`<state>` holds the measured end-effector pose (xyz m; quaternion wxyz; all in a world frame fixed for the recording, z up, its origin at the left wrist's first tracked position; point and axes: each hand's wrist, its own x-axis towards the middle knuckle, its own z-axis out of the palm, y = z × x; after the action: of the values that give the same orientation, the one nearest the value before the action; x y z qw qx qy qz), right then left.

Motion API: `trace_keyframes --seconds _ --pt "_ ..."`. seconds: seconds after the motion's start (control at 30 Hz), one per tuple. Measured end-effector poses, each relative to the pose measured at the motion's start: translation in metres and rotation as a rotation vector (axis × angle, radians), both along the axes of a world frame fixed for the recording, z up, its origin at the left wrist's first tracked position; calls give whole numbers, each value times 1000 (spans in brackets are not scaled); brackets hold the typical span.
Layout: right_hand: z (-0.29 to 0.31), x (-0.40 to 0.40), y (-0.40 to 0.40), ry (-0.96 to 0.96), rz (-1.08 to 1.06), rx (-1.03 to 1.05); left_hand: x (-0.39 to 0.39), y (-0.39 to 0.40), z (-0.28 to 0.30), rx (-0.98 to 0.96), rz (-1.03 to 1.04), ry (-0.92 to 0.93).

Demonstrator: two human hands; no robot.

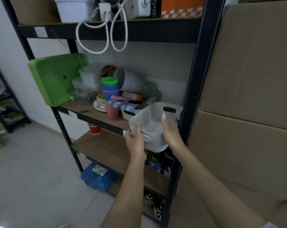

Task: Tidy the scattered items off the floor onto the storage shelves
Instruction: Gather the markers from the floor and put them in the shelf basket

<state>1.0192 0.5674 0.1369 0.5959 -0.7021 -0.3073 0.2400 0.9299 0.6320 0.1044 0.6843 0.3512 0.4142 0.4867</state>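
Basket (153, 124), grey and empty, sits within the grip of both hands: the left hand (135, 139) curls over its near rim, the right hand (170, 130) clasps its right wall, thumb inside. It hangs tilted, long axis running away from the grip toward the shelf (90, 113), just beyond. Stacked cups (111, 97) crowd the spot ahead-left, so I judge the free corner lies straight ahead.

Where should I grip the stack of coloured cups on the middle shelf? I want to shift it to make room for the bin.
Grip the stack of coloured cups round its upper cups from the front-left; it stands upright, and a tilted white bucket crowds its right.
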Motion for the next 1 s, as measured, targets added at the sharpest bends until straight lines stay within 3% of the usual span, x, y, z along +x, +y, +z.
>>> trace_keyframes --seconds 0.17,0.33,0.53,0.67,0.8,1.0 --pt "-26 16 22 -65 -80 48 27 28 -12 206 -23 139" --pt "-36 31 59 143 -436 0 43 55 -23 324 -146 166" --pt "-22 56 74 286 -673 213 57 79 -31 371 -304 214" --pt "-17 63 87 381 -775 290 66 88 -34 320 -301 280" --pt "-24 63 95 369 -851 294 70 100 -28 235 -324 409" --pt "-26 65 95 391 -817 201 70 105 -29 290 -335 495"
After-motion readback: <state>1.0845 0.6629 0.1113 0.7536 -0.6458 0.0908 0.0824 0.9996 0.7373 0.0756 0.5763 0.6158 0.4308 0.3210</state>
